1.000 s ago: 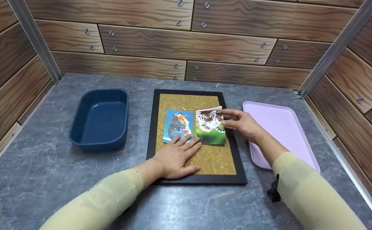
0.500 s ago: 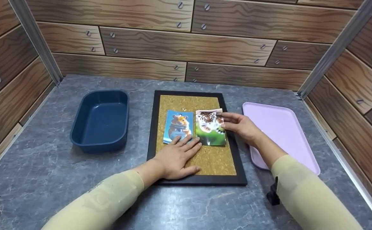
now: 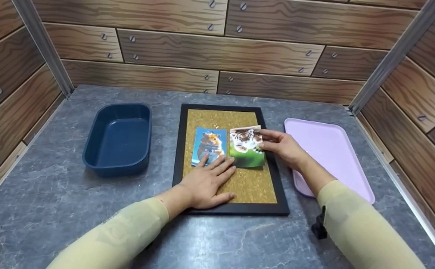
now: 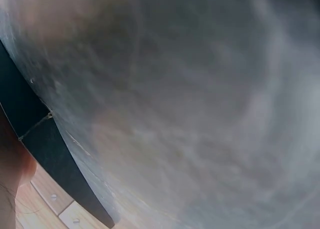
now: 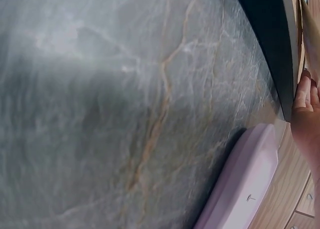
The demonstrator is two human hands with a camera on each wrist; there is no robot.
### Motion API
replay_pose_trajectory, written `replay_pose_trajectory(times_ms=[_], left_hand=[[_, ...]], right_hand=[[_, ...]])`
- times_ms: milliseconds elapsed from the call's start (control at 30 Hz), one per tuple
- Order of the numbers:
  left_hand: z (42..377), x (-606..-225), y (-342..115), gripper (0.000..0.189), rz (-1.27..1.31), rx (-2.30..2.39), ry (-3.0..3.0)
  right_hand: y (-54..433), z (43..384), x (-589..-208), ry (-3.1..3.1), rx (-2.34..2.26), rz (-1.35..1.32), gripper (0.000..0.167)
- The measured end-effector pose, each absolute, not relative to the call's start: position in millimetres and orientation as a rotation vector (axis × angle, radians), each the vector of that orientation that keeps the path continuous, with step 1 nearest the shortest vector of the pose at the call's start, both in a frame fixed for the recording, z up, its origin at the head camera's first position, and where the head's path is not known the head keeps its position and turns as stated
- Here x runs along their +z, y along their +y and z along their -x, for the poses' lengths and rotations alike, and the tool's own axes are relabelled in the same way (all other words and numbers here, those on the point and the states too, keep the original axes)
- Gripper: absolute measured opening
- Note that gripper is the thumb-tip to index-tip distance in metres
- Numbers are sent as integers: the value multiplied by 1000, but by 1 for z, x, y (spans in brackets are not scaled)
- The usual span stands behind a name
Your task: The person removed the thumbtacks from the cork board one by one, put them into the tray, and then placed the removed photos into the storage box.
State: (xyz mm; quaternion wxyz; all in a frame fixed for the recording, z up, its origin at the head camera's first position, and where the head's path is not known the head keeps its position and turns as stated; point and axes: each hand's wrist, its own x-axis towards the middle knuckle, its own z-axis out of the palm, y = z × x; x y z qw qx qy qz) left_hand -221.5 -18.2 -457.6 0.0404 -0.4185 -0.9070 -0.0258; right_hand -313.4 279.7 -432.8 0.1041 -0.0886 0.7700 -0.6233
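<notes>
At the center of the frame, on a gray marbled surface point(image 3: 217, 239), a person's left hand point(image 3: 207, 185) lay spread and flat on a black-framed cork board point(image 3: 254, 188), its fingertips over the lower part of the hamster picture point(image 3: 211, 142). The right hand point(image 3: 284, 148), reaching in from the right, pinched the tiger picture point(image 3: 246, 158) at its right edge. We saw that picture on the right half of the board, a narrow gap from its neighbor, its upper edge seemingly curled.

We judged the step in hand to be lining up the tiger picture beside the hamster picture. The next move, in our view, called for a steady left hand while the right squared the edge and flattened the top. A dark dot point(image 3: 212, 132) near the hamster picture's top was too small for us to identify.

A blue bin point(image 3: 118, 171) stood at left of frame; a lilac tray point(image 3: 325, 149) lay at right. The right wrist view gave us what the head view did not: a small dark mark point(image 5: 251, 198) on the tray's side. The left wrist view caught mostly blurred surface and the board's dark rim; neither animal showed there, so we relied on the head view for the layout.
</notes>
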Motion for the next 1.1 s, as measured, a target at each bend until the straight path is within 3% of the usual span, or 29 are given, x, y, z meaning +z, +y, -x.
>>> replay_pose_trajectory(times_ms=[700, 1100], left_hand=[[212, -446, -21, 82, 1281, 53, -2566], [221, -419, -45, 82, 1132, 43, -2612]], right_hand=[[278, 307, -419, 2275, -1851, 270, 63], [275, 306, -409, 2210, -1929, 258, 71]])
